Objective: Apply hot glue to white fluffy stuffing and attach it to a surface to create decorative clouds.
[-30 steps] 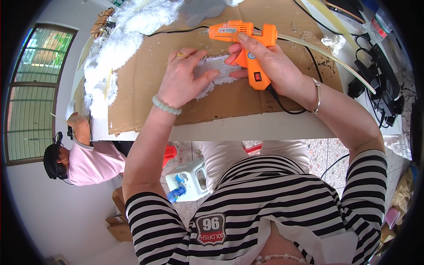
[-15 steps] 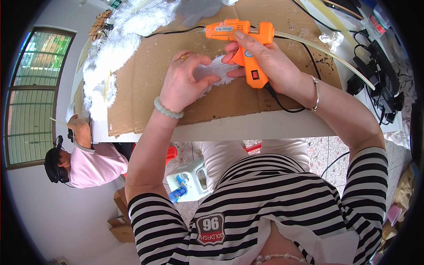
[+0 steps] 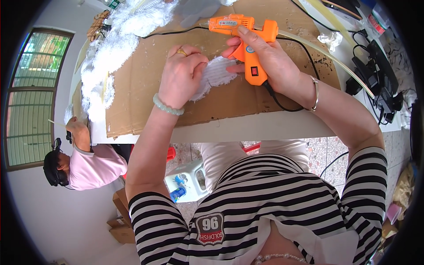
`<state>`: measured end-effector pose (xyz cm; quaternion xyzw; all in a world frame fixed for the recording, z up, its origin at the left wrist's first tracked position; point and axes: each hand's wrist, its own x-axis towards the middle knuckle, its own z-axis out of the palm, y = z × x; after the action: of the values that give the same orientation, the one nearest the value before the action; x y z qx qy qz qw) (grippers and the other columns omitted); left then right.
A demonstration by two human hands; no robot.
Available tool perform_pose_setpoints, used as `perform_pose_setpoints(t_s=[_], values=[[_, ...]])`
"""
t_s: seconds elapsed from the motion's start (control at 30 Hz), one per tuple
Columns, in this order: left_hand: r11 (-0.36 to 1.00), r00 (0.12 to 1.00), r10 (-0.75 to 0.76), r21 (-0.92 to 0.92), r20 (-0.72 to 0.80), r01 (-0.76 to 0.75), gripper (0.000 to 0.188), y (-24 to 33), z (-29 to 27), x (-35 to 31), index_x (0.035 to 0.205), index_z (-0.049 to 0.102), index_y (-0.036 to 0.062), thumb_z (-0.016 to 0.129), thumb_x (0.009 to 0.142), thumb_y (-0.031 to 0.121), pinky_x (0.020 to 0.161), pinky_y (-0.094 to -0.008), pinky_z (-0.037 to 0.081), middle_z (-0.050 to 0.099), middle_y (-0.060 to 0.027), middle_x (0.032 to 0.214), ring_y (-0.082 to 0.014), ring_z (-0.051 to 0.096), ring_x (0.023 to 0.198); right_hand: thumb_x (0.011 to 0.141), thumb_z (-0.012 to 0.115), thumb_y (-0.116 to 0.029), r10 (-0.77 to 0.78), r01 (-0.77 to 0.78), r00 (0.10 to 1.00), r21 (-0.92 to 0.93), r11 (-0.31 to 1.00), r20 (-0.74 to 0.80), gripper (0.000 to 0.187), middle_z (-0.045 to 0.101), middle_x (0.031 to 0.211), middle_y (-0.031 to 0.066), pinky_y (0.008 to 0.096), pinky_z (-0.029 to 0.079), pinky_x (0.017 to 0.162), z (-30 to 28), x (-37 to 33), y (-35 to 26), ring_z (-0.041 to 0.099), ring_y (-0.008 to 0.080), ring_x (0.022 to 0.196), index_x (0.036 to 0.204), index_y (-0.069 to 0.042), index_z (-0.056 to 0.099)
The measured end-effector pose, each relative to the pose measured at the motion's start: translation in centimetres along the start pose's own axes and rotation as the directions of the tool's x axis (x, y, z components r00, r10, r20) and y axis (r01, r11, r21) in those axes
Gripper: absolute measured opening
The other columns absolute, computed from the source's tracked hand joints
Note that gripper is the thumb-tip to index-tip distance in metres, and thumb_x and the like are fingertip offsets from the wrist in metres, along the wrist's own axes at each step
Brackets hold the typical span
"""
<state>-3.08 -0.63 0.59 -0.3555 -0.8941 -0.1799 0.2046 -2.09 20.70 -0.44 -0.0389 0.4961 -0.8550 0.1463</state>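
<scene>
My right hand point(image 3: 269, 57) is wrapped round the handle of an orange hot glue gun point(image 3: 253, 66), its nozzle pointing left. A translucent glue stick point(image 3: 327, 45) runs out of the gun's back end. Under the gun, a white fluffy-edged fabric piece point(image 3: 217, 77) lies on the brown cardboard sheet point(image 3: 145, 95), and a fingertip of my right hand reaches its right part. At the left edge of the piece, my left hand point(image 3: 182, 73) is closed with thumb and fingers pressed together. What the left fingers pinch, if anything, is hidden.
White fluffy material point(image 3: 115, 44) is heaped along the left of the cardboard. A crumpled tissue point(image 3: 330, 41) and black power adapters point(image 3: 375, 75) lie at the right. Cables cross the table. Another person point(image 3: 95, 165) works at far left; a white jug point(image 3: 187, 181) stands below the table edge.
The thumb and fingers of my left hand have come together, uncovering more of the white piece. The glue gun has shifted slightly to the right.
</scene>
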Motion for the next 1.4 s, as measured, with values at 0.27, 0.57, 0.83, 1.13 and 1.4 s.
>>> perform_pose_setpoints(t_s=[0.27,0.57,0.83,1.13,1.4], values=[[0.995,0.995,-0.086,-0.045,-0.052,0.084,0.009,0.2,-0.8,-0.9,0.084,0.065,0.0028,0.066,0.077,0.008,0.087,-0.0408,0.044,0.064,-0.0107,0.086,-0.03,0.059,0.09,0.095,0.053,-0.038,-0.015,0.015,1.0,-0.001,1.0,0.016,0.041,0.061,0.101,0.0063,0.0373,0.058,0.074,0.3,0.5,0.1,0.064,0.0175,0.092,0.118,-0.003,0.053],[0.983,0.984,-0.178,0.042,0.019,0.177,0.027,1.5,1.3,-1.1,0.091,0.07,0.0076,0.068,0.077,0.031,0.095,-0.0423,0.041,0.065,-0.0078,0.094,-0.0296,0.056,0.098,0.097,0.048,-0.04,0.043,-0.042,0.999,-0.054,0.998,0.013,0.043,0.059,0.106,0.008,0.0368,0.057,0.079,-0.3,-0.5,0.1,0.062,0.0183,0.096,0.118,-0.002,0.053],[0.998,0.999,0.037,0.051,-0.035,-0.035,0.019,1.6,1.1,-1.9,0.081,0.067,0.0048,0.072,0.072,0.021,0.093,-0.0425,0.043,0.065,-0.0063,0.091,-0.0275,0.059,0.094,0.098,0.045,-0.038,0.015,-0.017,1.0,-0.068,0.998,-0.019,0.042,0.06,0.104,0.0079,0.0399,0.055,0.085,-0.1,0.1,0.2,0.062,0.017,0.097,0.117,-0.002,0.053],[0.975,0.975,-0.181,-0.151,-0.129,0.161,0.017,1.9,-1.3,-0.8,0.094,0.066,0.0036,0.066,0.078,0.009,0.086,-0.0413,0.045,0.066,-0.0114,0.084,-0.0312,0.061,0.085,0.096,0.049,-0.036,-0.021,0.022,0.99,0.009,1.0,-0.142,0.04,0.059,0.104,0.0083,0.04,0.058,0.077,0.3,0.1,-2.0,0.062,0.0187,0.094,0.118,-0.002,0.053],[0.991,0.992,-0.1,-0.101,-0.08,0.092,0.022,2.4,0.5,0.7,0.098,0.061,0.0042,0.057,0.076,-0.002,0.083,-0.041,0.046,0.066,-0.0109,0.083,-0.0337,0.06,0.086,0.094,0.054,-0.035,-0.005,0.005,0.996,-0.004,1.0,-0.088,0.04,0.06,0.102,0.0081,0.04,0.059,0.073,-0.2,-0.4,-1.9,0.063,0.0177,0.091,0.117,-0.002,0.053]])
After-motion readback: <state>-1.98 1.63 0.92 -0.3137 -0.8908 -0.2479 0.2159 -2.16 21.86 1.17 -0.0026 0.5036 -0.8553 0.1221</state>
